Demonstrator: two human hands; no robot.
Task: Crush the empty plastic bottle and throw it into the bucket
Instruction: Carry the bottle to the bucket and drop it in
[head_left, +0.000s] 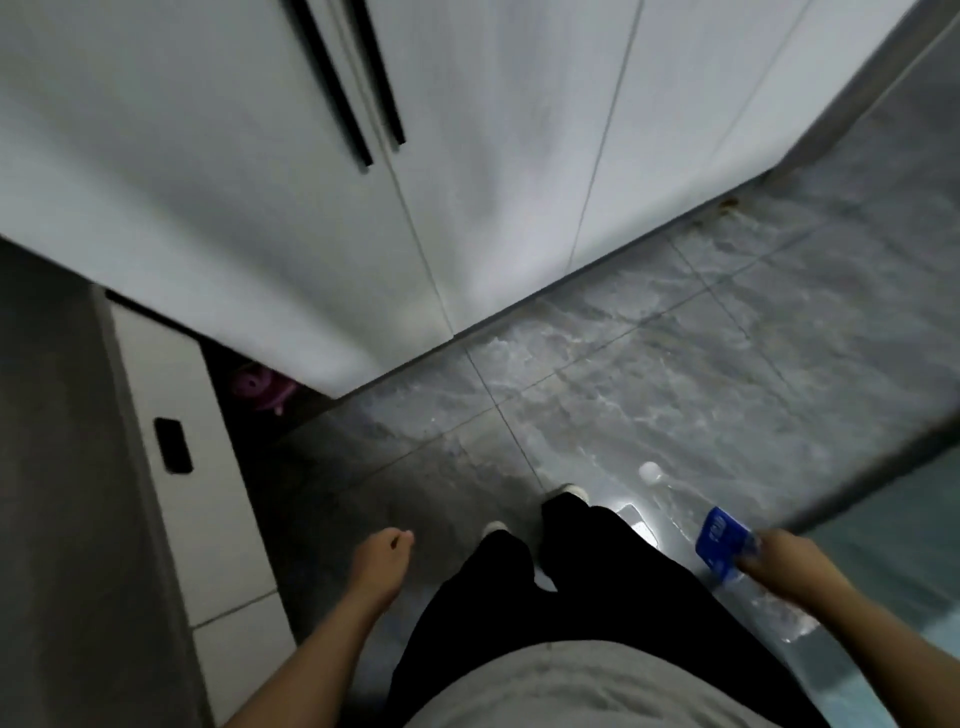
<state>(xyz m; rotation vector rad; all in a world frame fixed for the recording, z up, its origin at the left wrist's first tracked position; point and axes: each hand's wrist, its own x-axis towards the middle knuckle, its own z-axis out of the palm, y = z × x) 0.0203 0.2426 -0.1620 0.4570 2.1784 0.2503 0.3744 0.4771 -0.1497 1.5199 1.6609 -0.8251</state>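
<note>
The view looks straight down a standing person's front: grey shirt (597, 686), black trousers (587, 582) and two white shoe tips (569, 491) on a grey marbled tile floor (727, 364). The picture is blurred throughout.

At about 4 o'clock the right hand (784, 564) is closed around the middle of a clear plastic bottle (727, 540). The bottle lies on a slant across the hand: its white cap (650, 473) points toward 12 o'clock, the blue label (719, 538) sits just above the fingers, and the transparent base sticks out below the hand toward 5 o'clock. Its body looks full-shaped rather than flattened, though the blur makes that hard to judge.

At about 7 o'clock the left hand (382, 561) hangs free with nothing in it, fingers loosely curled toward the thumb, well apart from the bottle.

Tall white cabinet doors (493, 182) with two long black handles (343, 83) fill the frame from 10 to 1 o'clock. At 9 o'clock stands a white unit (182, 415) with a black recessed slot (174, 445), and something pink (262, 384) lies in the dark gap between unit and cabinet; what it is cannot be told.
</note>
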